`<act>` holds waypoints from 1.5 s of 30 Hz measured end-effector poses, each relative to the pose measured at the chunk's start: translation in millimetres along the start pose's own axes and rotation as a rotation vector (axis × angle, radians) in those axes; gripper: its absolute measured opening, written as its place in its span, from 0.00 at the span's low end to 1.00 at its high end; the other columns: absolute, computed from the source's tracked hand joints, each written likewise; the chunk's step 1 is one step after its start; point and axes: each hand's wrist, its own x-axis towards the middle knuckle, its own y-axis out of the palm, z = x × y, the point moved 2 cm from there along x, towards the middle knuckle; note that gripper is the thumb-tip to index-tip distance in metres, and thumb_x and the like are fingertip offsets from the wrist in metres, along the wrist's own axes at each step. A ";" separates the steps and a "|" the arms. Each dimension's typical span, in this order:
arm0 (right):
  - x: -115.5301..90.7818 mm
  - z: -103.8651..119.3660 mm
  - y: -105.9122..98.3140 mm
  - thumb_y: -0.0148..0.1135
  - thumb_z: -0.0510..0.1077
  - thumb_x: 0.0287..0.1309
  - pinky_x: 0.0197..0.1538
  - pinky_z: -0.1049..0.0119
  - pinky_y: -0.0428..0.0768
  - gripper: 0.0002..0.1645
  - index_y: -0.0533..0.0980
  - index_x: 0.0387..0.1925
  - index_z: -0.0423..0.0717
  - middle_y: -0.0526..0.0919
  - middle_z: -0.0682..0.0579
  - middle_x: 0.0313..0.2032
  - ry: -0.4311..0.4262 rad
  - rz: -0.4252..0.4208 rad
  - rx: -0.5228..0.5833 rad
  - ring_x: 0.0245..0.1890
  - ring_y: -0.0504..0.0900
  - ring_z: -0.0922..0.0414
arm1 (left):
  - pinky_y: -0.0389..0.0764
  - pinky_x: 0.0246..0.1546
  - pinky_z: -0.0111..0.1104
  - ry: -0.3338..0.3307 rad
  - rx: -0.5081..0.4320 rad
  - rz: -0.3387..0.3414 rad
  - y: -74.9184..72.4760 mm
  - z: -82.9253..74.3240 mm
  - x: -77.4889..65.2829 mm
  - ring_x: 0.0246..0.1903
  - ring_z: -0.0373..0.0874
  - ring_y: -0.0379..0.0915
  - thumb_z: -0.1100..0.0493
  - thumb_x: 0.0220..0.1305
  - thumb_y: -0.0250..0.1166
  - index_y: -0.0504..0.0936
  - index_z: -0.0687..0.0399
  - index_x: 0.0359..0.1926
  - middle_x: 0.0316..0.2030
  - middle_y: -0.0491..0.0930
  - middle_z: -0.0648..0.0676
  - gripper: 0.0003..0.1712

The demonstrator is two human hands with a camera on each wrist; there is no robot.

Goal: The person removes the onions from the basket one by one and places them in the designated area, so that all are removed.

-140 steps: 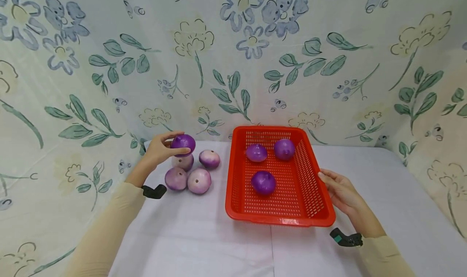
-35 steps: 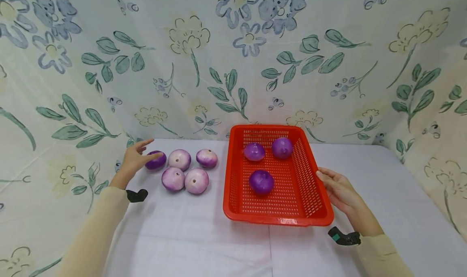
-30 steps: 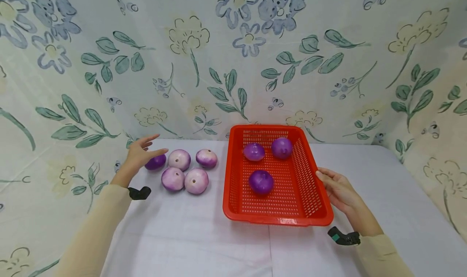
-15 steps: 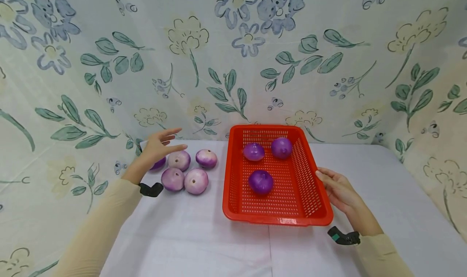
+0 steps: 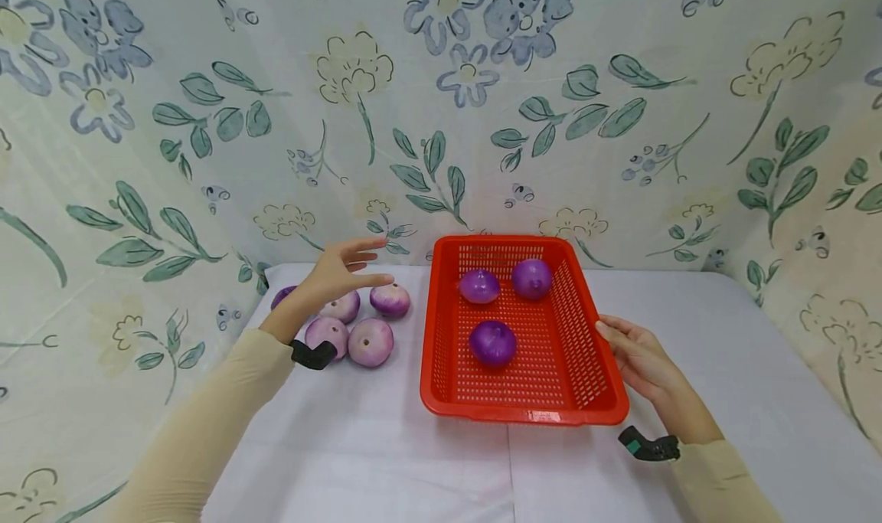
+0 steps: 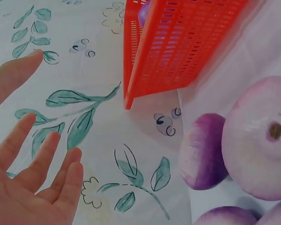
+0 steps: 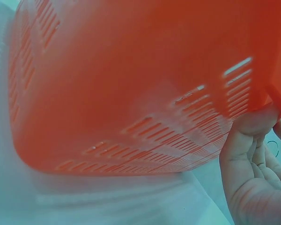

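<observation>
L hand (image 5: 338,273) is hovering wide nr rightmost loose onion (image 5: 390,301), prob. prepping a pick-up & needing a pinch next, R hand (image 5: 642,356) gripping basket (image 5: 510,413).

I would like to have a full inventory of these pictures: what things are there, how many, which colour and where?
red basket: 1, red, on the table, right of the pale onions
purple onions: 3, purple, inside the basket
pale onions: 4, white and purple, grouped on the table
dark onion: 1, purple, left of the pale onions, mostly hidden by the left arm
table: 1, white, under everything
flowered cloth: number of pieces unclear, white with green, blue and yellow print, behind the table
wrist devices: 2, black, one at each wrist
sleeves: 2, beige, on both arms
left hand: 1, bare, near the pale onions, holding nothing
right hand: 1, bare, gripping the basket's right side
</observation>
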 end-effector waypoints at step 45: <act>0.0 0.3 -1.0 0.53 0.42 0.74 0.45 0.65 0.84 0.09 0.76 0.51 0.53 0.85 0.55 0.44 0.034 -0.026 0.002 0.40 0.84 0.59 | 0.77 0.58 0.40 0.111 0.039 0.630 155.0 -42.5 81.7 0.64 0.53 0.68 0.57 0.54 0.77 0.76 0.46 0.67 0.65 0.73 0.51 0.38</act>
